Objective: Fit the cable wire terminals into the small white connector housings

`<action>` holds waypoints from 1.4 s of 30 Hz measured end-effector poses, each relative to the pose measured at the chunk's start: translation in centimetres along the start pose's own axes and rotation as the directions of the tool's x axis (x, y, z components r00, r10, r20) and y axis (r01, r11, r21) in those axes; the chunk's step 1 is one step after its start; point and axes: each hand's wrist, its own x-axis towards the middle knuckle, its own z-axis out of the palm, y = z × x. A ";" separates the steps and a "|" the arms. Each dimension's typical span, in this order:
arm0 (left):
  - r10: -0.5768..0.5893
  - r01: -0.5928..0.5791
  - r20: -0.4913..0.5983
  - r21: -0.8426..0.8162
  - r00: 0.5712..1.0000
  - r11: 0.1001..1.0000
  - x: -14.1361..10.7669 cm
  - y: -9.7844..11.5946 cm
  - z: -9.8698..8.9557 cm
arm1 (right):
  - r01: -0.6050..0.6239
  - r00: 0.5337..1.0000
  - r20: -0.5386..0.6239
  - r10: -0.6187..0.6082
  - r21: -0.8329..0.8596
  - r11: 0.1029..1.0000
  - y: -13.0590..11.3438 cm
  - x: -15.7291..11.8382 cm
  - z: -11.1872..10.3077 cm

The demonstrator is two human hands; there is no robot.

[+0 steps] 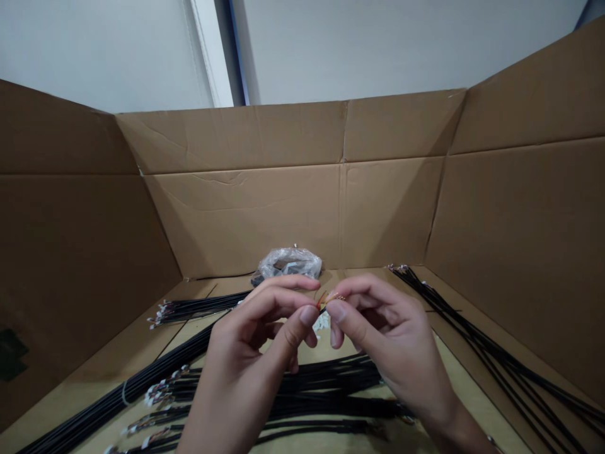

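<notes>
My left hand point(265, 340) pinches a black cable near its end, where thin coloured wires point(322, 297) fan out between the two hands. Opposite it, my right hand point(387, 340) grips the tips of some of those wires between thumb and forefinger; small metal ends point(339, 297) show there. Most of the cable is hidden behind the hands. Under the fingertips lies a small pile of white connectors point(322, 322). Below the hands, bundles of black cables point(326, 376) with white plugs point(155, 394) on their left ends lie on the board.
Cardboard walls point(246, 214) enclose the work surface on the left, back and right. A clear plastic bag point(290, 261) sits against the back wall. A tied bundle of black cables point(142, 378) runs along the left, and loose black cables point(472, 340) lie on the right.
</notes>
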 end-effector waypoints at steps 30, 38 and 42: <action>-0.079 0.091 0.075 -0.165 0.994 0.982 0.0 -0.6 -0.7 | 0.057 0.998 -0.003 -0.057 0.012 0.998 0.2 0.0 0.0; 0.028 -0.032 -0.057 -0.077 0.998 0.997 -0.2 0.2 0.1 | 0.275 0.961 -0.013 -0.276 -0.065 0.959 0.8 0.0 -0.1; 0.153 -0.151 -0.145 0.020 0.978 0.988 -1.0 0.3 0.2 | 0.574 0.819 0.099 -0.565 -0.173 0.801 1.5 -0.2 -0.5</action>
